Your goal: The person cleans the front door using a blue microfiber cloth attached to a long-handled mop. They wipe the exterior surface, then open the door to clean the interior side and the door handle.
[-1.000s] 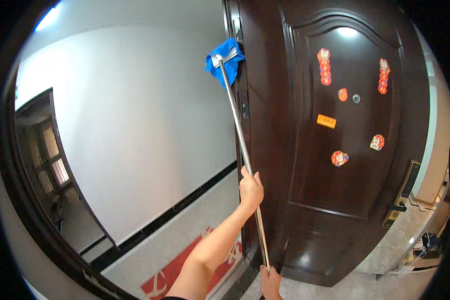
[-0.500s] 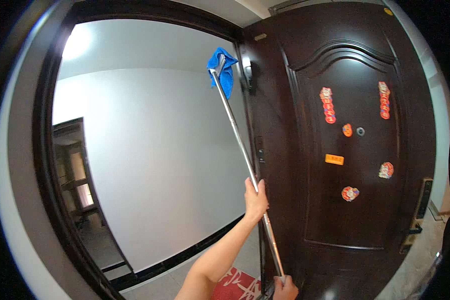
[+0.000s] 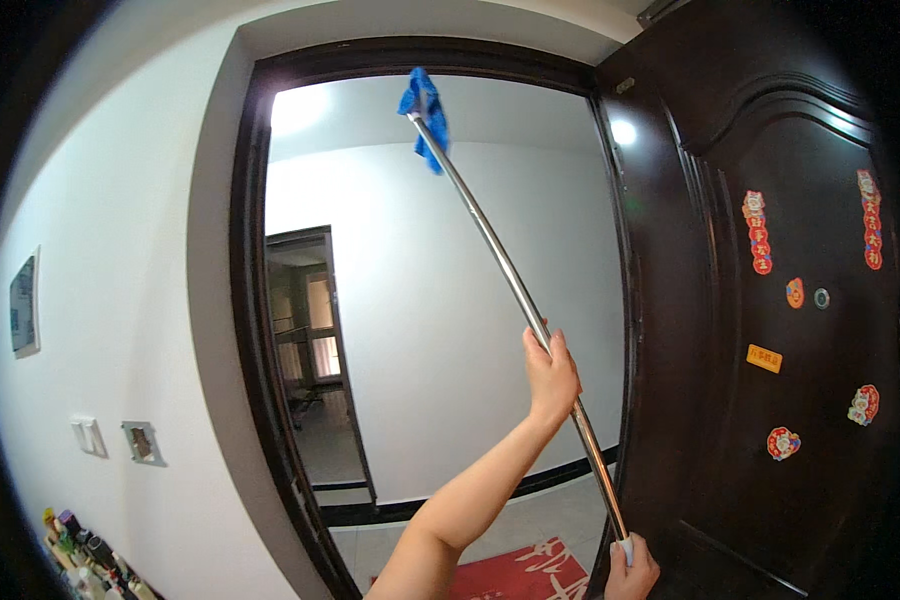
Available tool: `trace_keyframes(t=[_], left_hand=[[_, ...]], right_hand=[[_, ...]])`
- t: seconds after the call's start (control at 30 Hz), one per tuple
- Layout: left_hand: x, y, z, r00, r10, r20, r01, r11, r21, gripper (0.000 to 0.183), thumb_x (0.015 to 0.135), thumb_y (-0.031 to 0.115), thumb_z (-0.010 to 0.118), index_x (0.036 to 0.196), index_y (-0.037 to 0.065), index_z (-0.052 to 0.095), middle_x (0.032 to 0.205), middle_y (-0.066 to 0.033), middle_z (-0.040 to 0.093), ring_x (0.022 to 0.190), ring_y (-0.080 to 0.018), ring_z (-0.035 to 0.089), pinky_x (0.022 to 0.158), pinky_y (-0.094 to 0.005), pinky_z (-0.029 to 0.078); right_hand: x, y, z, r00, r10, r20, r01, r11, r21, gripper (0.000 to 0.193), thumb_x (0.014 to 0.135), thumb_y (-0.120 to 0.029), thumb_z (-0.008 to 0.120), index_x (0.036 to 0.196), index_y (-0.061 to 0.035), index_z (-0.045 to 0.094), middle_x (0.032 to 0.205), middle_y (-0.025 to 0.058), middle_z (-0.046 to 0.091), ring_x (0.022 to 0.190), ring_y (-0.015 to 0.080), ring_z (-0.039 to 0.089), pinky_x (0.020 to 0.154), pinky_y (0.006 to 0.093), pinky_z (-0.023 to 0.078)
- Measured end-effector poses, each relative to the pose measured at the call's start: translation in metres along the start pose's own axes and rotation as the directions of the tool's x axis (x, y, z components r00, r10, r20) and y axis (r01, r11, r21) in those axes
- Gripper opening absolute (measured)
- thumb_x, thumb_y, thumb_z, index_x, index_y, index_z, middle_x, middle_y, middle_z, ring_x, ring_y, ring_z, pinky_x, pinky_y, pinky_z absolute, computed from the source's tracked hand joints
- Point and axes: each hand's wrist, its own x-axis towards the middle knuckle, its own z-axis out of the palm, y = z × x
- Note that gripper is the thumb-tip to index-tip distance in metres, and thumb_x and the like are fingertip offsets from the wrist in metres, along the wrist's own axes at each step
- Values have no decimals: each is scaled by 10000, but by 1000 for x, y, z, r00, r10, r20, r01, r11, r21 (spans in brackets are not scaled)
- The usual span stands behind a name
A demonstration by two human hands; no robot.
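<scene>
A long metal mop pole [image 3: 500, 255] slants up and to the left through the doorway. A blue cloth [image 3: 428, 120] is draped over the head at its top end. The cloth's upper tip overlaps the lower edge of the dark door frame's top bar [image 3: 360, 57]; I cannot tell whether it touches. My left hand [image 3: 552, 375] is wrapped round the pole below its middle, arm stretched upward. Lower down, my right hand [image 3: 632, 572] grips the pole's bottom end, where a pale grip piece shows; this hand is partly cut off by the picture's lower edge.
A dark panelled door [image 3: 710, 400] with red and orange stickers stands open on the right. Beyond the doorway are a white wall [image 3: 470, 300] and a red mat [image 3: 520, 575]. Switches [image 3: 88, 437] are on the left wall, above several bottles [image 3: 95, 560].
The view has swung left, bringing in the left wall and bottles. The cloth has moved left along the frame's top, away from the hinge-side corner. Both hands keep hold of the pole.
</scene>
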Motion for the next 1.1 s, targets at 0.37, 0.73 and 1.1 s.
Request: trace_keyframes(t=[0.37,0.73,1.1], left_hand=[[69,83,-41,972,136,-191,-124,989,76,229,928,207,416,1082,54,342,593,0,354,408,-93,359,351,-259,332],[90,77,-20,968,147,-202,-124,985,122,311,927,188,394,1137,-15,289,606,-42,395,388,-122,382,340,-285,371],[68,59,57,976,80,-203,-13,950,312,463,931,198,402,1254,-64,197,652,-94,472,432,-167,461,369,-298,419]], right_hand=[[66,-47,27,946,-324,-16,325,946,21,280,814,-148,618,1045,-2,556,754,121,594,604,278,603,496,357,431],[95,-38,26,933,-347,-97,341,937,-68,281,812,-156,630,1044,-10,570,738,93,594,585,244,595,486,339,425],[108,3,-26,964,-248,-91,250,968,11,255,819,-154,620,1010,12,590,802,141,630,665,275,630,545,353,462]])
